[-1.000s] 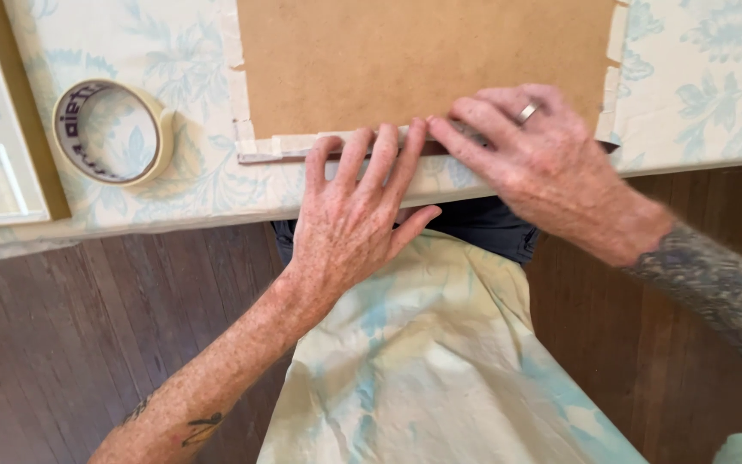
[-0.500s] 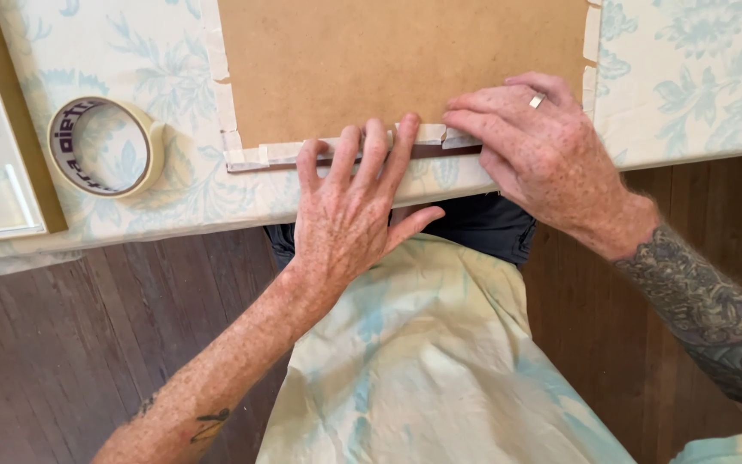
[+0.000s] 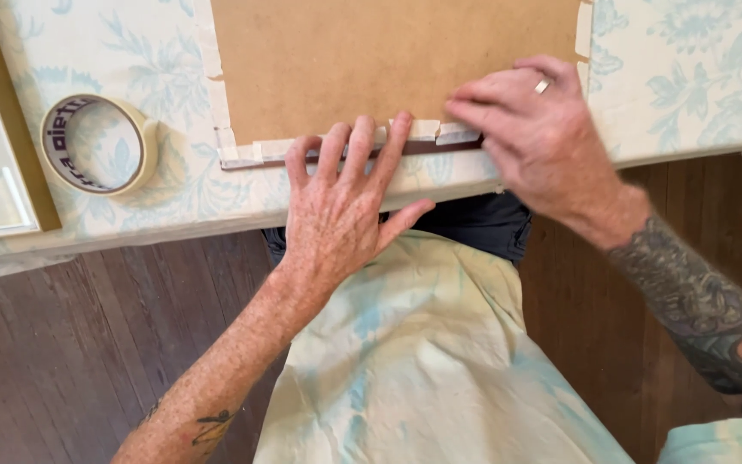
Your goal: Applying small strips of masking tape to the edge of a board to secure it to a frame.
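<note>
A brown backing board [image 3: 388, 60] lies flat on a table covered by a pale floral cloth [image 3: 689, 77]. Strips of cream masking tape [image 3: 251, 153] run along the board's near edge and sides. My left hand [image 3: 345, 206] lies flat with its fingers spread, pressing on the near edge and its tape. My right hand [image 3: 534, 137], wearing a ring, presses its fingertips on the tape end at about the middle right of that edge. Neither hand holds anything.
A roll of masking tape [image 3: 96, 142] lies on the cloth to the left of the board. A framed panel with a brown border [image 3: 10, 129] sits at the far left. Below the table edge are my pale apron and a dark wooden floor [image 3: 70, 344].
The view has shifted slightly. My right hand has slid along the board's near edge over the tape, while my left hand has stayed flat on that edge.
</note>
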